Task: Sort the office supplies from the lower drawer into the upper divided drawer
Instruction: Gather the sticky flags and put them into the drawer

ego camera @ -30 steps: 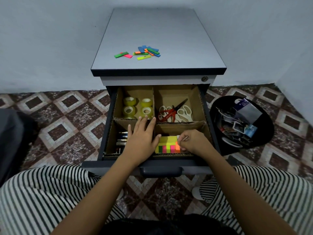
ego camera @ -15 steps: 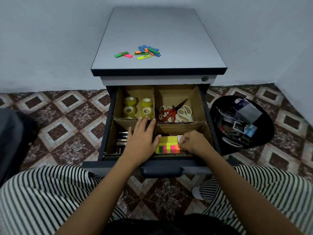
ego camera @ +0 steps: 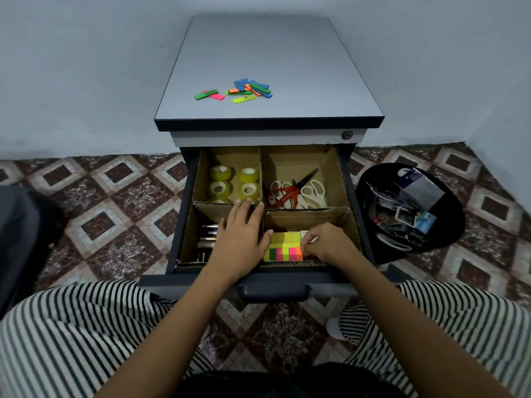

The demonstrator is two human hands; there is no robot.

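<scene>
The upper drawer (ego camera: pixel 184 225) stands pulled out, split by cardboard into four compartments. Several tape rolls (ego camera: pixel 233 183) fill the back left one, several scissors (ego camera: pixel 297 191) the back right, pens (ego camera: pixel 207 239) the front left. A pad of coloured sticky notes (ego camera: pixel 283 248) lies in the front right compartment. My left hand (ego camera: pixel 241 237) rests flat on the middle divider, its thumb touching the pad's left edge. My right hand (ego camera: pixel 324 242) has curled fingers that pinch the pad's right end. The lower drawer is hidden.
Several loose coloured strips (ego camera: pixel 244 90) lie on the grey cabinet top (ego camera: pixel 287 53). A black bin (ego camera: pixel 408 214) with scraps stands on the tiled floor to the right of the drawer. My striped knees flank the drawer front and its handle (ego camera: pixel 274 291).
My right hand has shifted slightly down along the pad's right end. My left hand has stayed on the divider.
</scene>
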